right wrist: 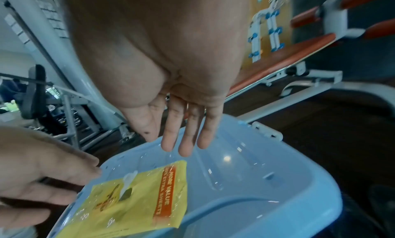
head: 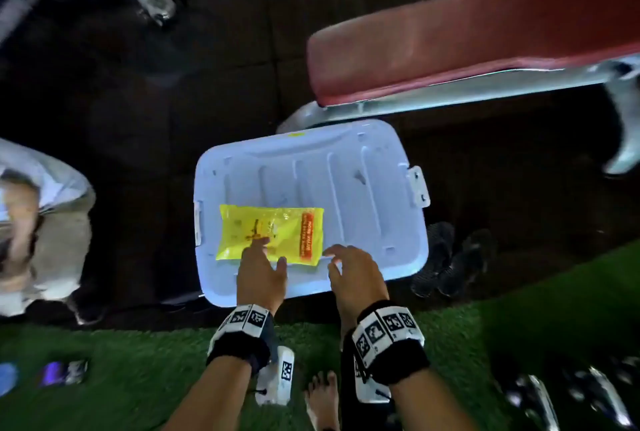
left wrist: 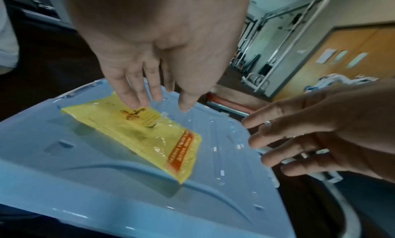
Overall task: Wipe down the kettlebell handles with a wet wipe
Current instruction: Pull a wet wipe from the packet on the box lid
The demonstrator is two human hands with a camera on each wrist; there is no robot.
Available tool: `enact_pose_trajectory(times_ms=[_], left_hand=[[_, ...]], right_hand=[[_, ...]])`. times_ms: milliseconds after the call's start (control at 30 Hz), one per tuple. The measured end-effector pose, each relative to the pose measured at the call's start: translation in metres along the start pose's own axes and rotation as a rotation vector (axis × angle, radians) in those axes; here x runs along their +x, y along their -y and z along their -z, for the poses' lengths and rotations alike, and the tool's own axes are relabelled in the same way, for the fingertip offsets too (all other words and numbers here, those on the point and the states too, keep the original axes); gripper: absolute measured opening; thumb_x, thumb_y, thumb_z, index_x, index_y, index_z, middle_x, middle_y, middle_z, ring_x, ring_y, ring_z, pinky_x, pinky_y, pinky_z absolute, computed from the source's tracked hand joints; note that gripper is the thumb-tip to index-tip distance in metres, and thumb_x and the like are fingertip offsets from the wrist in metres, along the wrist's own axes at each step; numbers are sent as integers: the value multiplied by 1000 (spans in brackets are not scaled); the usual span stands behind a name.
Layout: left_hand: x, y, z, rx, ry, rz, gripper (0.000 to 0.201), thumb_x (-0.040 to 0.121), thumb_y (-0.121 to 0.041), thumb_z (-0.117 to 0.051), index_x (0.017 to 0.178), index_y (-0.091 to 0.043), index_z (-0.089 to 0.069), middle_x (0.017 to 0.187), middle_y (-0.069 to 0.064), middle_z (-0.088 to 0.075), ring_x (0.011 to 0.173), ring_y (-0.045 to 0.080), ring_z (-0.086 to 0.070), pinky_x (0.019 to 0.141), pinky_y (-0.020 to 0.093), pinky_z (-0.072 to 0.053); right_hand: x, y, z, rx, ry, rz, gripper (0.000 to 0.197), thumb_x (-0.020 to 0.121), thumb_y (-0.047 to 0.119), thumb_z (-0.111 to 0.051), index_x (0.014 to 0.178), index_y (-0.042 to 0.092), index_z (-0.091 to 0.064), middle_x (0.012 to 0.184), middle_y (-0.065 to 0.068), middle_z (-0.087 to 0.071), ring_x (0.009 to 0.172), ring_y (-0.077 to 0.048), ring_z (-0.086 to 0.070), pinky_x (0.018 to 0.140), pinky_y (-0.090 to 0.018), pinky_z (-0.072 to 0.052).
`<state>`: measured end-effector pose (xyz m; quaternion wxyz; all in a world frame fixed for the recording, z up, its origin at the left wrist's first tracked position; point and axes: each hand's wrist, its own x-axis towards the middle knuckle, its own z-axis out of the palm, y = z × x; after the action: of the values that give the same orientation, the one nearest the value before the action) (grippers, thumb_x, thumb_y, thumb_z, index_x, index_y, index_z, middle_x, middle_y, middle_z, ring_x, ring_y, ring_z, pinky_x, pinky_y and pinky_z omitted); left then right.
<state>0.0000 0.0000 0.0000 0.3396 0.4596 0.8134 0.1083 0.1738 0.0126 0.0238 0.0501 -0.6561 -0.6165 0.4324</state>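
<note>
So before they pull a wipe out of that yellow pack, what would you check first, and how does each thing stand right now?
1. Wet wipe pack lies flat on the blue bin lid: ok.
2. Pack's opening is peeled back, with a bit of white showing at the slot in the right wrist view: ok.
3. Left hand is free, its fingers straight and reaching onto the pack: ok.
4. Right hand is free, hovering beside the pack's orange end: ok.
5. Pack is pinned down so it will not lift with the wipe: cannot tell.
6. Kettlebells within reach: cannot tell, none clearly visible.
</note>
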Motion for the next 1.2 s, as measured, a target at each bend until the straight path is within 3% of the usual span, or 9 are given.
enact_pose_trajectory(times_ms=[67, 200, 267, 367, 433, 533, 733, 833, 1200], left_hand=[[29, 9, -5, -35, -51, 66, 58, 91, -22, -73, 142, -10, -48, 139, 15, -52, 123, 32, -56, 98, 41, -44], [77, 25, -17, 41, -21, 130, 72, 83, -33, -82, 142, -9, -49, 140, 16, -48, 126, 34, -50, 103, 44, -44], [88, 33, -22, 79, -25, 159, 60, 83, -36, -81, 134, -12, -59, 140, 13, -49, 123, 35, -52, 98, 48, -49], [93, 49, -28, 25, -71, 126, 27, 94, -28, -70, 113, -9, -70, 134, 14, -57, 118, 36, -58, 93, 46, -50], [94, 59, -25, -42, -104, 140, 24, 101, -29, -59, 116, -10, -65, 125, 11, -66, 114, 33, -61, 85, 38, -46], [94, 71, -15, -135, -114, 164, 24, 105, -39, -47, 113, -18, -54, 103, 0, -69, 94, 32, -66, 68, 34, -37], [98, 82, 0, -173, -9, 124, 23, 107, -41, -41, 113, -20, -46, 103, 3, -71, 82, 36, -67, 66, 41, -46], [100, 85, 5, -180, 26, 94, 23, 107, -40, -40, 113, -19, -45, 95, 3, -71, 75, 37, -65, 62, 40, -41], [104, 83, 8, -186, 91, 78, 26, 107, -40, -41, 115, -16, -47, 88, 9, -70, 79, 39, -64, 61, 41, -39]], right_hand=[[34, 2, -18, -3, 33, 10, 33, 96, 15, -51, 120, 29, -67, 115, -2, -68, 109, -24, -62, 88, -33, -48], [91, 8, -50, -38, 140, 21, 33, 98, 15, -49, 122, 29, -68, 124, 1, -68, 115, -22, -62, 93, -31, -46], [112, 9, -63, -58, 157, 16, 33, 98, 14, -49, 120, 28, -69, 126, 1, -67, 116, -23, -61, 93, -31, -45], [129, 10, -79, -57, 188, 0, 32, 98, 14, -50, 119, 27, -70, 125, -1, -67, 114, -25, -61, 91, -32, -44], [133, 12, -89, -58, 190, -12, 30, 99, 17, -52, 119, 28, -70, 123, -1, -66, 113, -24, -61, 89, -31, -43], [138, 18, -103, -10, 173, -14, 26, 98, 19, -55, 117, 28, -71, 119, 0, -66, 109, -21, -62, 89, -32, -44], [144, 33, -133, -50, 46, -40, 19, 96, 32, -62, 109, 27, -76, 104, -2, -66, 101, -24, -63, 79, -35, -47], [147, 37, -141, -95, 3, -54, 21, 96, 38, -59, 108, 31, -75, 101, -2, -65, 95, -25, -64, 75, -34, -47], [157, 44, -156, -134, -4, 34, 22, 94, 40, -59, 102, 30, -77, 97, 2, -64, 91, -22, -64, 75, -37, -51]])
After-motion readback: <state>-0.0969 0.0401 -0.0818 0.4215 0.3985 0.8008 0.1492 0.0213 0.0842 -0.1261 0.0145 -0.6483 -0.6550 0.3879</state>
